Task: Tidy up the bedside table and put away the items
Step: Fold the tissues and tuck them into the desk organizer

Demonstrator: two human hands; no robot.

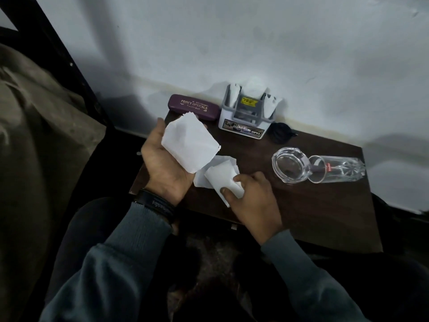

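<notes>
The left hand (162, 163) is raised palm up over the table's left edge, its grip closed around a folded white paper (189, 144). The right hand (253, 198) presses down near the front left corner of the dark wooden table (313, 205), its grip pinching a second white paper (220, 180) that lies on the surface. Along the back edge sit a purple spectacle case (193, 109) and, just beside it, a white and grey holder (247, 112) stuffed with tissue. Toward the right edge a glass ashtray (291, 165) touches a clear glass (336, 169) lying on its side.
</notes>
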